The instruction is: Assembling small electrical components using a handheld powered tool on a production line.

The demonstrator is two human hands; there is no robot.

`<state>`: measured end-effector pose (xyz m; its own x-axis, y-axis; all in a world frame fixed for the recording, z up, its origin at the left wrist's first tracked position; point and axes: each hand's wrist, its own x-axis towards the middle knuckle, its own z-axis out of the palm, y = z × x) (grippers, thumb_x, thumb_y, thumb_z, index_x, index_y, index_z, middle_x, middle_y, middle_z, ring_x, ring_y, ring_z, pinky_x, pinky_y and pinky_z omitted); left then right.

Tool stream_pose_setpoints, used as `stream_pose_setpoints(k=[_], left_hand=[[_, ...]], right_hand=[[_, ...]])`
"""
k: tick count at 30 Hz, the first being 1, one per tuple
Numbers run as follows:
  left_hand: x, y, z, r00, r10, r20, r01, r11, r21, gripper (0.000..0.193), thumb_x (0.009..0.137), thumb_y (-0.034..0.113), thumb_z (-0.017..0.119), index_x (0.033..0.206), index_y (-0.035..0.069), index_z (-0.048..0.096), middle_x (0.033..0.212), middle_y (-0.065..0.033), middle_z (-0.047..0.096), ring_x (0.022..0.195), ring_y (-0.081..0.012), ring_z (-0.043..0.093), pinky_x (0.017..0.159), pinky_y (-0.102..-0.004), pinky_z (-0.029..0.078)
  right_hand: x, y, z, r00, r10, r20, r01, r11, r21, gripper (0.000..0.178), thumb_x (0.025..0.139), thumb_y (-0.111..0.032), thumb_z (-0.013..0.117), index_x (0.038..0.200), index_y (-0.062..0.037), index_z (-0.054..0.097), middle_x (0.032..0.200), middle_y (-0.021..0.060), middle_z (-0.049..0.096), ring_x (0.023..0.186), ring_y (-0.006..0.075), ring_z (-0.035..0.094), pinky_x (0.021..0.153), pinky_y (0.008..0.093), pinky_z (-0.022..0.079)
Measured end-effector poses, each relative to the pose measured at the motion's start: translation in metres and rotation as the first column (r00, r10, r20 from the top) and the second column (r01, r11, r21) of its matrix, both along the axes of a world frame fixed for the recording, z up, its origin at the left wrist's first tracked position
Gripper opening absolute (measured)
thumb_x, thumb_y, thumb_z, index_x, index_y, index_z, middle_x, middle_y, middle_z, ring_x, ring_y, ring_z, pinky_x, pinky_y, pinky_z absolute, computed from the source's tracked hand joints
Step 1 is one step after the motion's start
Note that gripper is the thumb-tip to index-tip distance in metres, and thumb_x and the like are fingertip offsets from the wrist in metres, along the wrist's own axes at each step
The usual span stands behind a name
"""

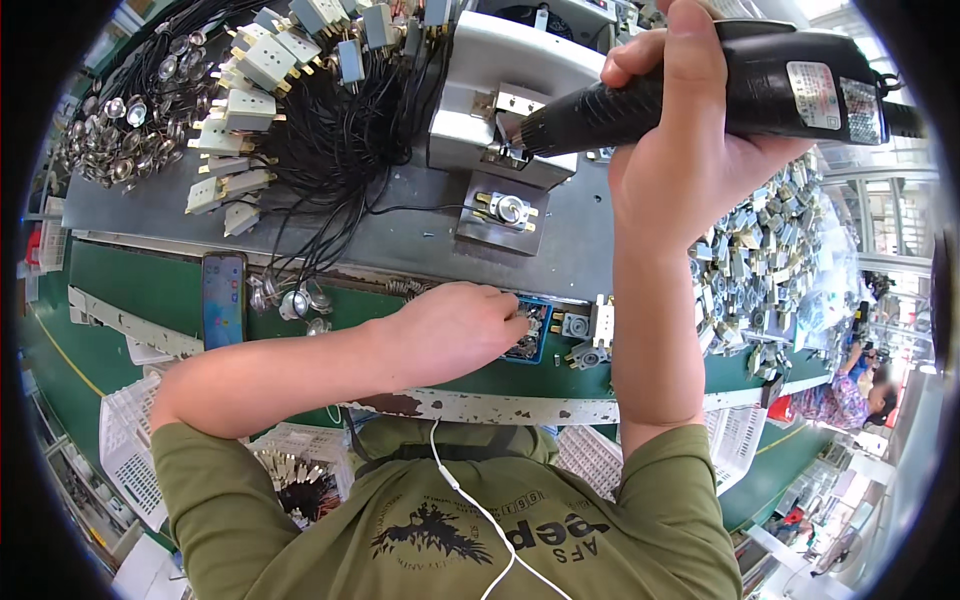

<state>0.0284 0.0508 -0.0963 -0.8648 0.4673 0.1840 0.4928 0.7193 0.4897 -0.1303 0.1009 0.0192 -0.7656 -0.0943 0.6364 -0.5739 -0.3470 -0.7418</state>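
Two hands busy at a crowded assembly bench.
Head view: right hand [690, 150] is wrapped tight around a black power screwdriver [700, 100], tip at the grey fixture [500, 100]; left hand [465, 325] pinches into a small blue tray [530, 335]. Wired finished pieces [250, 100] lie left, a loose pile [770, 270] waits right.

Green counter [160, 290] with grey metal plate [400, 235] on top; white plastic crates [125, 450] below; bright daylight at right windows [890, 230].

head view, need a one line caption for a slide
Right hand holds a black power screwdriver at a white fixture while the left hand picks from a small blue tray.
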Motion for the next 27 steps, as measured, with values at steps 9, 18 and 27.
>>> stream_pose_setpoints(k=[9,18,27], left_hand=[[-0.002,-0.002,0.005,0.997,-0.032,0.066,0.029,0.998,0.058,0.013,0.085,0.013,0.063,0.096,0.006,0.066,0.084,-0.009,0.064,0.082,-0.028,0.068,0.075,-0.0414,0.056],[-0.002,-0.002,0.011,0.993,-0.022,0.114,0.018,0.999,0.033,0.015,0.086,0.015,0.064,0.098,0.007,0.065,0.088,-0.0086,0.064,0.086,-0.0273,0.067,0.076,-0.0431,0.056],[-0.009,-0.031,0.042,0.985,0.141,-0.102,-0.128,0.985,0.117,0.007,0.082,0.01,0.067,0.088,0.007,0.069,0.087,-0.0081,0.068,0.089,-0.0283,0.069,0.078,-0.0408,0.055]], right_hand=[[0.01,0.005,0.006,1.0,0.006,0.009,-0.006,1.0,-0.024,0.029,0.096,0.001,0.067,0.118,0.0023,0.048,0.093,0.0148,0.068,0.058,0.0153,0.062,0.054,0.0288,0.053],[0.012,0.003,0.008,0.999,0.037,0.037,-0.039,0.998,0.046,0.034,0.094,0.005,0.067,0.121,0.0019,0.047,0.093,0.0142,0.069,0.06,0.0158,0.064,0.054,0.0272,0.054],[0.02,-0.007,0.011,0.992,0.08,0.099,-0.08,0.997,-0.006,0.065,0.087,0.01,0.075,0.137,-0.0045,0.035,0.096,0.0106,0.069,0.068,0.013,0.067,0.056,0.0268,0.056]])
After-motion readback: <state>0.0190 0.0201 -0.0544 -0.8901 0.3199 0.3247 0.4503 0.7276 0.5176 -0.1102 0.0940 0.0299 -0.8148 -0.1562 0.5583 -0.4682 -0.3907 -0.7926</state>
